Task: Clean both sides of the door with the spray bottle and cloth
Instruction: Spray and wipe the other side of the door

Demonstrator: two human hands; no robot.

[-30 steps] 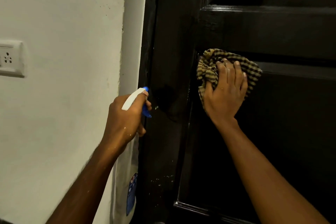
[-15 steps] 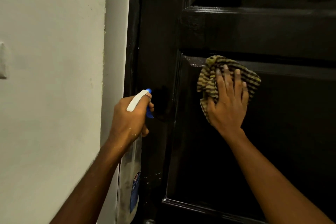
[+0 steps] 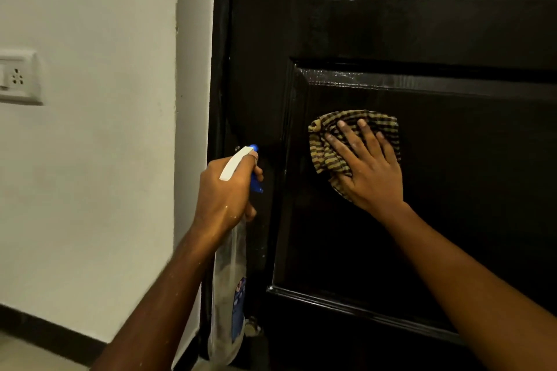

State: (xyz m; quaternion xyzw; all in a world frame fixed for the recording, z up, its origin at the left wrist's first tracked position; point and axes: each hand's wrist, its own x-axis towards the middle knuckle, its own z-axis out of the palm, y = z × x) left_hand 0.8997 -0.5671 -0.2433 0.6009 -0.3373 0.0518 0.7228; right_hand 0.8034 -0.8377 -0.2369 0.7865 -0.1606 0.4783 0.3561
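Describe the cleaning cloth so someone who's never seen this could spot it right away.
Find the glossy black door and its lower recessed panel. The cloth is bunched flat against that panel under the right hand. Its tan-and-dark checked weave is the only pattern on the door.

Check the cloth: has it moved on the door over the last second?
Yes. The cloth under the right hand has gone down: it was covering the lower panel's top moulding, and now lies clearly below it on the flat panel face.

Two hands: left hand (image 3: 224, 190) around one spray bottle (image 3: 229, 286), right hand (image 3: 369, 169) flat on one striped cloth (image 3: 325, 147). One black door (image 3: 422, 39) under both. One wall socket (image 3: 18, 78) far left of them.
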